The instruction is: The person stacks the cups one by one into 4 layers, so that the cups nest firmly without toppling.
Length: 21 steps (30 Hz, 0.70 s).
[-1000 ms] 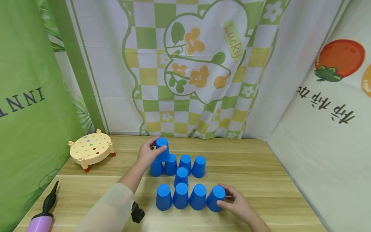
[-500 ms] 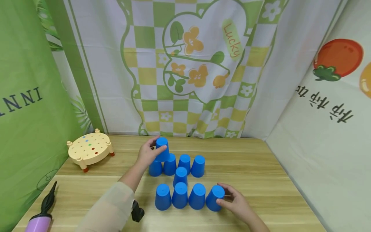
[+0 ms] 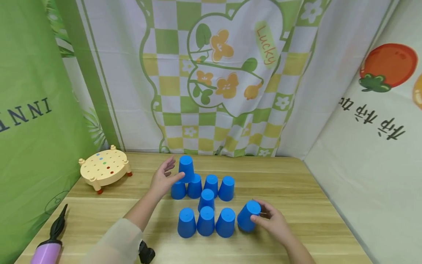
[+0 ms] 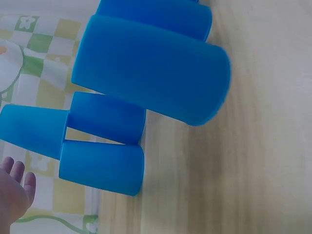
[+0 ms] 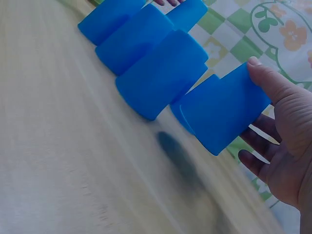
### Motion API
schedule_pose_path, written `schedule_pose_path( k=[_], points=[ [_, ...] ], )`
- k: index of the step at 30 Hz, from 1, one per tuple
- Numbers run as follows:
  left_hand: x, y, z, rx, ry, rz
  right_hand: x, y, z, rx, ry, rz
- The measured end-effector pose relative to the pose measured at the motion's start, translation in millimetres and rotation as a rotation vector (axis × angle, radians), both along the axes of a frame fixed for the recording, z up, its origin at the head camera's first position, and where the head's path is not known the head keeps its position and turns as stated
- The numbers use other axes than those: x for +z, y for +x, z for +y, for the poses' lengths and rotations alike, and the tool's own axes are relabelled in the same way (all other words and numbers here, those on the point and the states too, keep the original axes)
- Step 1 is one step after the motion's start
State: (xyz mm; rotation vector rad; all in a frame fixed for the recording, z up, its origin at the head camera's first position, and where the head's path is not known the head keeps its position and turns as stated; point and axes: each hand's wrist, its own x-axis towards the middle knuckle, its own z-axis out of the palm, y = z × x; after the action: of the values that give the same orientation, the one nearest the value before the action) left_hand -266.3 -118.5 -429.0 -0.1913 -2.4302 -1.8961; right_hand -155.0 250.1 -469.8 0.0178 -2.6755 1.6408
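Observation:
My right hand (image 3: 275,223) grips an upside-down blue cup (image 3: 248,216) at the right end of the front row. In the right wrist view that cup (image 5: 226,112) is tilted and off the table, its shadow below. My left hand (image 3: 161,180) is beside another upside-down blue cup (image 3: 186,169), which rests across two cups at the left of the back row. Its fingers are spread. In the left wrist view the hand (image 4: 14,192) shows a gap from that stacked cup (image 4: 34,129). Other blue cups stand in the front row (image 3: 206,221), with one cup (image 3: 206,198) between the rows.
A round cream pegged board (image 3: 103,168) on short legs stands at the back left of the wooden table (image 3: 290,183). At the front left lies a purple and black pump (image 3: 48,249). Printed curtains (image 3: 217,139) hang behind the table.
My left hand has let go of the stacked cup and drawn slightly left, fingers opening. My right hand has lifted its cup and moved it slightly right, away from the front row.

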Motion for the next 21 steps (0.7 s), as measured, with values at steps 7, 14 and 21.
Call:
schedule_pose_path(
  k=[7,14,21],
  points=[
    [-8.3,21.4,-11,-0.002,0.018,-0.016,18.9,-8.6,0,-0.016,0.036,0.029],
    [-20.2,46.6,-15,-0.035,-0.018,-0.045,39.4,-19.3,-3,-0.008,0.057,0.052],
    [-37.0,67.1,-12,-0.11,-0.003,-0.082,56.1,-38.9,-13,-0.017,0.03,0.07]
  ],
)
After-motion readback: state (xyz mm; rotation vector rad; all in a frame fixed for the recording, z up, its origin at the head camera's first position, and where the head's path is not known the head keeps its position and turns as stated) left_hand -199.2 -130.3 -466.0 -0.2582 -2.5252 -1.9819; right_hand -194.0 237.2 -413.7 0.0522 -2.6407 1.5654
